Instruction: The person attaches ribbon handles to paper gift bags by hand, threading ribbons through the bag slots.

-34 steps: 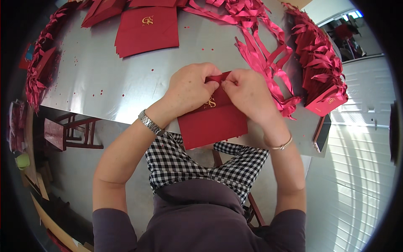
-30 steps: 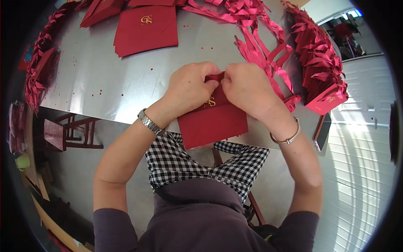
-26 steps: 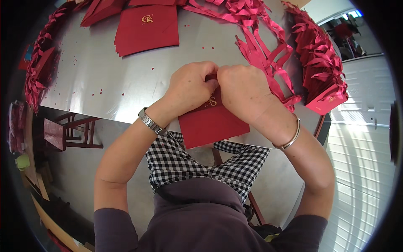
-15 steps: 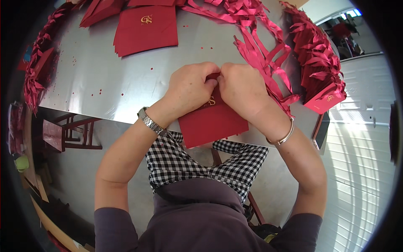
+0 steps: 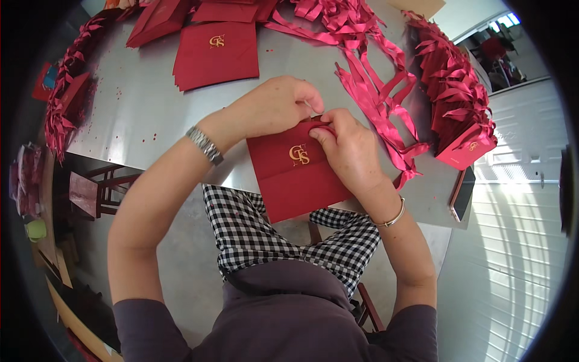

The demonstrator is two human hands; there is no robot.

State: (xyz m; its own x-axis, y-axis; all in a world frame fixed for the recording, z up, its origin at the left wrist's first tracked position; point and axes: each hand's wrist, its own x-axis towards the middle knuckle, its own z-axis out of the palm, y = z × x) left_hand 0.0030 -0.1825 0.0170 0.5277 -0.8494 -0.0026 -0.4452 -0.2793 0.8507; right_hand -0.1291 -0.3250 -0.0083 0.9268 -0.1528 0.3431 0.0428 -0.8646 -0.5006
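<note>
1. pinching the top edge of a red paper bag, the right hand keeps its thumb in front.
2. the left hand arches over that same edge, fingertips curled; whether they grip anything, i cannot tell.
3. the bag overhangs the near edge of the metal table.
4. pink ribbons lie beyond the right hand.

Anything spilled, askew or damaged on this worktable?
Small red dots lie scattered across the metal table, like stray scraps, and the pink ribbons beyond the right hand lie in a loose tangle. The red bag it grips shows no visible damage.
</note>
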